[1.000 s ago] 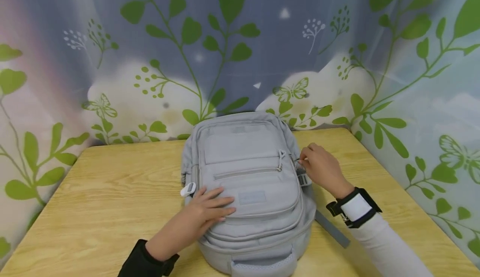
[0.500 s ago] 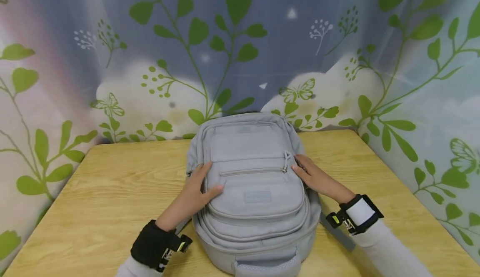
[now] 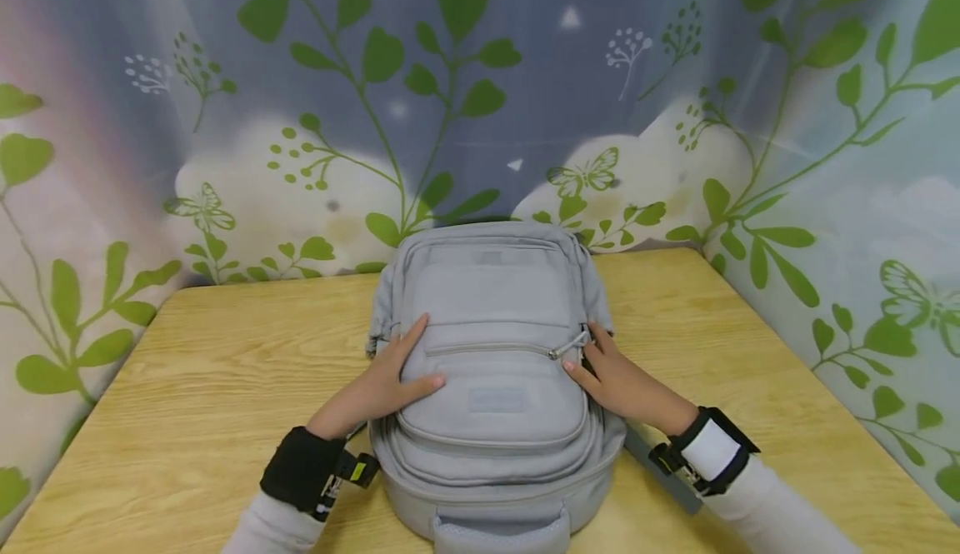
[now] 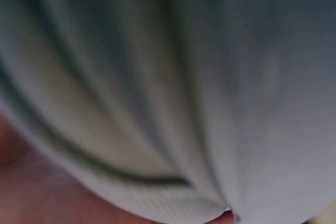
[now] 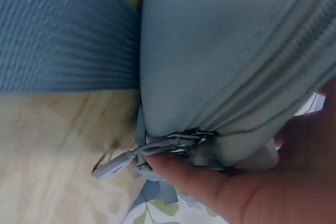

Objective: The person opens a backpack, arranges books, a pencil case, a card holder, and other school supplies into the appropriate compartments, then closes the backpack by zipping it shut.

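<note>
A grey backpack [image 3: 491, 371] lies flat on the wooden bench [image 3: 187, 387], front pockets facing up, with a person's two hands set on either side of it. The left hand [image 3: 390, 379] rests on the left flank of the front pocket, its fingers laid out fairly straight along the fabric and its thumb spread across toward the middle; it presses on the cloth and grips nothing. Just off its fingertips runs the zip line of the front pocket. The left wrist view shows only blurred grey fabric close up.

The right hand [image 3: 615, 375] lies against the bag's right edge, fingers extended up along the side seam, the thumb reaching inward. A metal zip pull [image 3: 567, 346] sits just beside that thumb, at the end of the pocket zip. In the right wrist view the hand [image 5: 247, 182] cups the rounded corner of the backpack [image 5: 220, 56], a fingertip touching a cluster of zip sliders [image 5: 176, 142] with a grey fabric tab [image 5: 113, 165] hanging off them; whether it pinches them I cannot tell. Behind the heel of that hand a grey webbing strap [image 5: 63, 30] lies along the bench.

Both wrists wear black bands over white sleeves.
</note>
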Demonstrator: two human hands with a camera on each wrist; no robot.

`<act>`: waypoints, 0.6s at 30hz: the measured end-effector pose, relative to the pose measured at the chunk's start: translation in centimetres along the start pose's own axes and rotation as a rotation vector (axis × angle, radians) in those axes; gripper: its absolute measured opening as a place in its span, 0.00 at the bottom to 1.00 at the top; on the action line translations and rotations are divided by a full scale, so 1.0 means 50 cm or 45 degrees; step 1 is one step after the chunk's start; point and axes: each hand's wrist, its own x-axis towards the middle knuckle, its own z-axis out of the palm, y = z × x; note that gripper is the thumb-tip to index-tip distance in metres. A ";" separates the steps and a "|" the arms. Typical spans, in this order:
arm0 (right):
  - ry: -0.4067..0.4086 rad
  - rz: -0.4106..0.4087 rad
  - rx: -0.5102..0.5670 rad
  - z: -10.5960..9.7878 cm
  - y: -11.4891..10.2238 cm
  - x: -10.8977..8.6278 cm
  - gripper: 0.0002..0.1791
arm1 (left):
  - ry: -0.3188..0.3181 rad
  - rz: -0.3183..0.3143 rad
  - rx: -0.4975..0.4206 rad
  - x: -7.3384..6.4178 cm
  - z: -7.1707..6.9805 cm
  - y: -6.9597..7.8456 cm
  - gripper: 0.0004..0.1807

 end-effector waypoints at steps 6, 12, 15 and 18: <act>-0.032 -0.002 0.015 -0.008 0.002 0.005 0.38 | -0.030 0.039 -0.010 -0.016 0.010 0.006 0.47; -0.065 -0.038 0.036 -0.014 0.022 0.017 0.37 | -0.022 -0.003 0.012 -0.030 0.029 0.019 0.49; -0.043 -0.046 0.043 -0.013 0.031 0.019 0.35 | -0.015 -0.032 0.033 -0.032 0.034 0.024 0.49; -0.020 -0.054 0.048 -0.010 0.037 0.018 0.34 | -0.004 -0.040 0.040 -0.031 0.036 0.027 0.49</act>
